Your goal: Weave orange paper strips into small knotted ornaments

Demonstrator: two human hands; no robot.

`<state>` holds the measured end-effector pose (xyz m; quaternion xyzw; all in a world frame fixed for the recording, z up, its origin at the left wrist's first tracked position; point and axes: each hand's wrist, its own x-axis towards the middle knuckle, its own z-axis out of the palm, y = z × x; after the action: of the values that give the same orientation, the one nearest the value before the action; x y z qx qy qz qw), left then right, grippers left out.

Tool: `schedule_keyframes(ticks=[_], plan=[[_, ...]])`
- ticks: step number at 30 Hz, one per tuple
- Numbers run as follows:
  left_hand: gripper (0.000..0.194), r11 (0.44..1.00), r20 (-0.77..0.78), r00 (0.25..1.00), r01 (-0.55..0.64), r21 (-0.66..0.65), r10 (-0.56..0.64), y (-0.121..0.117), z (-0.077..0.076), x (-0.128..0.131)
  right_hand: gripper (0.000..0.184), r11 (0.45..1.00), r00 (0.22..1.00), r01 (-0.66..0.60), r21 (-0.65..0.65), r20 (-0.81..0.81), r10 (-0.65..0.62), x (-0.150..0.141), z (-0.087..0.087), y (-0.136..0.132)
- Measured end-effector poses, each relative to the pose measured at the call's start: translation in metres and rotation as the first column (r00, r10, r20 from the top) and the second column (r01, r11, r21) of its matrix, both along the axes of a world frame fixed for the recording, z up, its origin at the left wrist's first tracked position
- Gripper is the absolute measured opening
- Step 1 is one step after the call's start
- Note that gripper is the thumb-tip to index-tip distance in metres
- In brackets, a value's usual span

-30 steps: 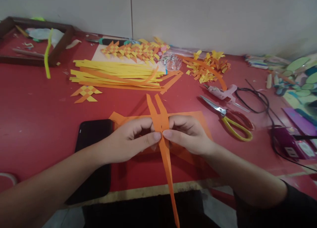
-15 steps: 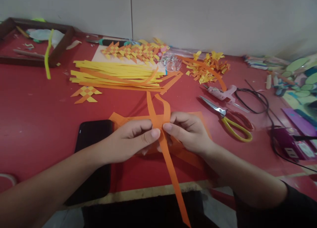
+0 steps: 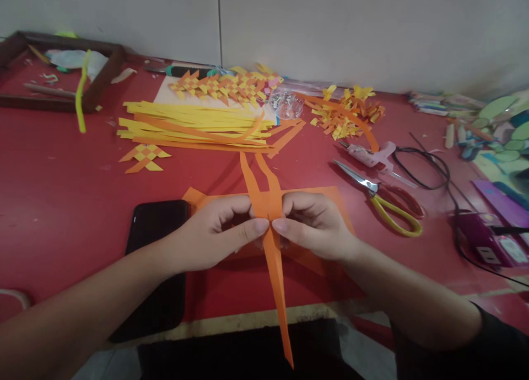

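Note:
Orange paper strips are pinched between both my hands, just above the front of the table. My left hand is closed on their left side, its thumb on top. From the right, my right hand grips the same strips, with the two thumb tips almost meeting. Two strip ends point away toward the back, and a long tapering length hangs toward me past the table edge. The fingers under the strips are mostly hidden. Orange paper sheets lie beneath my hands.
A black phone lies by my left forearm. Yellow strips, a woven paper fish and more woven pieces lie farther back. Scissors, a pink glue gun and its black cord are to the right. A framed tray stands back left.
The hanging strip length has swung left and now points more straight down. My right thumb has shifted slightly down, level with the left one. Both hands still grip the strips.

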<state>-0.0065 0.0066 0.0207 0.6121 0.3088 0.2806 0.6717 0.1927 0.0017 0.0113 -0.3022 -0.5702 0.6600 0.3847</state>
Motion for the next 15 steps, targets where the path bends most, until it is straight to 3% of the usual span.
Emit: schedule_keyframes(ticks=[7, 11, 15], plan=[[0.028, 0.990, 0.042, 0.999, -0.026, -0.138, 0.032, -0.0011, -0.0057, -0.0010, 0.027, 0.999, 0.997, 0.052, -0.015, 0.049, -0.051, 0.0010, -0.0005, -0.0001], [0.027, 0.970, 0.085, 0.994, 0.085, -0.228, -0.067, -0.0016, -0.0046, -0.0025, 0.028, 0.996, 0.996, 0.085, -0.027, 0.039, -0.084, 0.0001, 0.0008, -0.0001], [0.019, 0.973, 0.021, 0.991, 0.131, -0.191, -0.129, -0.0018, -0.0016, -0.0027, 0.026, 0.994, 1.000, 0.019, -0.105, -0.016, -0.020, 0.0012, 0.0007, -0.0006]])
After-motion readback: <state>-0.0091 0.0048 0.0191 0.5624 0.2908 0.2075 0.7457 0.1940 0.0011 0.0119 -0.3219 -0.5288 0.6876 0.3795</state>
